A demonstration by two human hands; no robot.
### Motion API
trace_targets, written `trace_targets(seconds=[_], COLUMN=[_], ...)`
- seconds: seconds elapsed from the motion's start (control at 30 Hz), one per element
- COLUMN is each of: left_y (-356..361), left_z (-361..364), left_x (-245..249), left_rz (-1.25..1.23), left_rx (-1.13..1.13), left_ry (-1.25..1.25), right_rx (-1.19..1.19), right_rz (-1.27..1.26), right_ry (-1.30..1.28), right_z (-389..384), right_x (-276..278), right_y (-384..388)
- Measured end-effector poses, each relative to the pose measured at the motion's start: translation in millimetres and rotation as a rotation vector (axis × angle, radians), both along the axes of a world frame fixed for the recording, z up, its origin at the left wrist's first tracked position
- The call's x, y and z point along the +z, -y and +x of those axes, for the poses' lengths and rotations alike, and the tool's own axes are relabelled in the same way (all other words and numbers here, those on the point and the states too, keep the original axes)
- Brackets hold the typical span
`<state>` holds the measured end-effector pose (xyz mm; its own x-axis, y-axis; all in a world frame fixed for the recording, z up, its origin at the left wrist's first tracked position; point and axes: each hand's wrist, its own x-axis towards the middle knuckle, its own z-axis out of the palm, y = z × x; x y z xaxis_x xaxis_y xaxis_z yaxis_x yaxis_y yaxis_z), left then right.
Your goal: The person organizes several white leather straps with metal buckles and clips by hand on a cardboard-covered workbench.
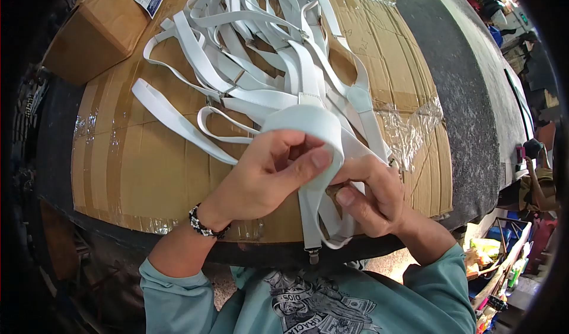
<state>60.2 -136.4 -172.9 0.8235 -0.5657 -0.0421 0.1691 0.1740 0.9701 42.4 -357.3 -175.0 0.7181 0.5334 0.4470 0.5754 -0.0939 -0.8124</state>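
White elastic suspenders [303,119] arch up between my hands, one strap looping over the fingers. My left hand [272,171], with a beaded bracelet at the wrist, pinches the strap between thumb and fingers. On the other side my right hand [373,195] is closed around a part of the same white straps, its fingers curled. Below the hands a strap end with a metal clip [313,256] hangs over the table's front edge. Beyond them lies a tangled pile of white suspenders [249,38] with metal adjusters and a stitched joining patch [359,99].
Flattened cardboard [154,174] with clear tape covers the dark table [468,97]. A brown cardboard box [98,29] with a label stands at the far left. Loose clear plastic film [412,129] lies at the right. Another person [536,183] is at the far right.
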Motion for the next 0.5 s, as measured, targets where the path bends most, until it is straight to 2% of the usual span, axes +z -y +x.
trace_targets(seconds=[0.1,0.23,0.4,0.47,0.5], left_y=[-1,11,20,19,19], left_z=[0,0,-8,-7,-7], left_x=[-8,-13,-11,-10,-11], left_rz=[-0.043,-0.070,0.032,0.007,-0.006], left_rx=[0.097,0.186,0.177,0.160,0.151], left_ry=[-0.027,-0.094,-0.294,-0.300,-0.302], right_rx=[-0.025,-0.053,-0.161,-0.203,-0.177], right_rz=[0.047,0.060,0.083,0.124,0.045], right_ry=[-0.086,0.009,0.123,0.135,0.116], right_z=[-1,4,7,9,7], right_x=[-11,-9,-8,-10,-4], right_y=[0,-4,-5,-6,-3])
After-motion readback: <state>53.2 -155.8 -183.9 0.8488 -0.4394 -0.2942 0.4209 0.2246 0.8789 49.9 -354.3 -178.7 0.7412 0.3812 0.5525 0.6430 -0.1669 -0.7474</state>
